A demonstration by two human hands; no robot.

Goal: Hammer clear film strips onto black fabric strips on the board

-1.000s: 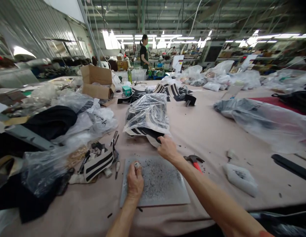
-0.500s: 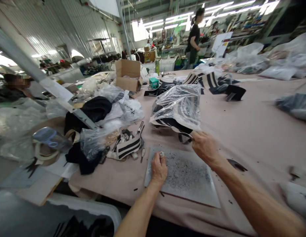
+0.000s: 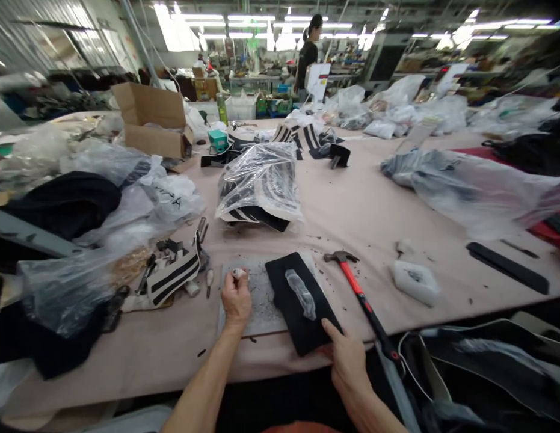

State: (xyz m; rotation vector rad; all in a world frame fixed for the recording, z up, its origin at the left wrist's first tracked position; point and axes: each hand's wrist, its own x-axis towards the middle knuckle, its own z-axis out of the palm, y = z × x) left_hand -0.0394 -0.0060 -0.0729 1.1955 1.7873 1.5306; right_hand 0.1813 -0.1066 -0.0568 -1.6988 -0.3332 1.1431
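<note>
My left hand (image 3: 235, 298) is closed around a small metal punch tool (image 3: 238, 273), standing it on the grey pitted cutting pad (image 3: 260, 299). A flat black piece (image 3: 302, 305) lies across the pad's right side, with a small clear plastic wrap (image 3: 301, 292) on top. My right hand (image 3: 349, 359) holds the near edge of that black piece at the table's front. A clear bag of black-and-white striped pieces (image 3: 260, 187) lies just beyond the pad.
A red-handled hammer (image 3: 361, 294) lies right of the pad. Scissors, tools and a striped piece (image 3: 174, 276) sit left of it. Plastic bags (image 3: 478, 186), a cardboard box (image 3: 151, 119) and black fabric (image 3: 65, 201) crowd the table. A person (image 3: 307, 53) stands far back.
My right hand drew back from the striped bag to the table's near edge, and a black piece now lies on the pad. My left hand stayed on the punch. The camera swung back right.
</note>
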